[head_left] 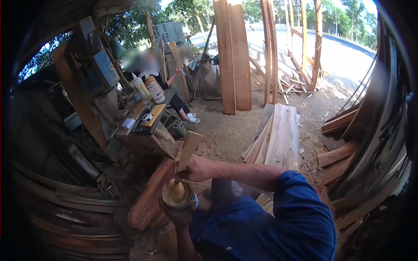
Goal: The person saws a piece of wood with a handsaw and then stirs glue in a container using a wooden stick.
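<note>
At the lower centre of the frame, the right hand (199, 168) grips a flat, light-brown wooden stick (190, 145) whose lower end sits in thick tan paste (173, 201). The paste is inside an open, round can (195, 203), which the left hand (176, 215) grips from its lower side, fingers mostly hidden. Just behind the can lies a thick reddish-brown wooden slab (146, 202). Left of upper centre, a worn wooden tabletop (138, 138) carries a flat yellow board (155, 114) and a labelled plastic bottle (155, 90). Pale, flat wooden planks (284, 135) lie stacked right of centre.
</note>
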### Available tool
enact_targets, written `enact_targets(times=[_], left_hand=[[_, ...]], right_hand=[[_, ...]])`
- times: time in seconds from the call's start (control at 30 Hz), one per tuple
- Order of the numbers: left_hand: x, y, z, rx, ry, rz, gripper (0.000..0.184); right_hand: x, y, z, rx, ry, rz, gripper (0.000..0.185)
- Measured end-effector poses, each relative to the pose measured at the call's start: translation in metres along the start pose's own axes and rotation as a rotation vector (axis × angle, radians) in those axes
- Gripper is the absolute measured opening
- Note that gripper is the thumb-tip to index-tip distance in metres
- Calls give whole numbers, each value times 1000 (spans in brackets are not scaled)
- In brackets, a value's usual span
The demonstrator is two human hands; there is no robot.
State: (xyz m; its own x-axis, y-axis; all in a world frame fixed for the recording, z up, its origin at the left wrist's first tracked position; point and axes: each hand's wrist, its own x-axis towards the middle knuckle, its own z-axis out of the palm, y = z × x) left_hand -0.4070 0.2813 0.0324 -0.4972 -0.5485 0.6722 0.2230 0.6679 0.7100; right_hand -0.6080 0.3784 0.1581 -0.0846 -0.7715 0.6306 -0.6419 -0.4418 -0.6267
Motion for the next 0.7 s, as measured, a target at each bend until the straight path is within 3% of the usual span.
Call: enact_targets(times=[0.1,0.13,0.17,0.3,0.37,0.4,0.43,0.47,0.6,0.7], left_hand=[[-1,7,-9,68,-46,-23,137],[0,8,-7,211,-35,135,126],[-5,11,-7,214,-23,128,126],[-4,22,-12,-72,-47,-51,128],[-1,19,-18,-96,-88,-209,130],[-1,19,-18,-98,-74,-210,130],[2,20,-13,-46,-117,-35,129],[2,21,-10,14,-163,132,128],[10,32,-16,-128,-93,136,126],[14,11,-22,-57,-168,101,128]], right_hand=[[-13,-42,22,-110,-108,-80,16],[-11,-42,21,-111,-120,-90,16],[-11,-42,22,-31,-73,-28,15],[-16,-52,-2,-13,-16,227,16],[-20,-63,7,-70,-100,208,18],[-24,-71,19,-154,-49,-22,16],[-23,-75,23,-238,3,-254,15],[-19,-74,21,-233,-5,-256,15],[9,-75,-14,-139,-131,143,19],[9,-80,-14,-191,-249,59,19]])
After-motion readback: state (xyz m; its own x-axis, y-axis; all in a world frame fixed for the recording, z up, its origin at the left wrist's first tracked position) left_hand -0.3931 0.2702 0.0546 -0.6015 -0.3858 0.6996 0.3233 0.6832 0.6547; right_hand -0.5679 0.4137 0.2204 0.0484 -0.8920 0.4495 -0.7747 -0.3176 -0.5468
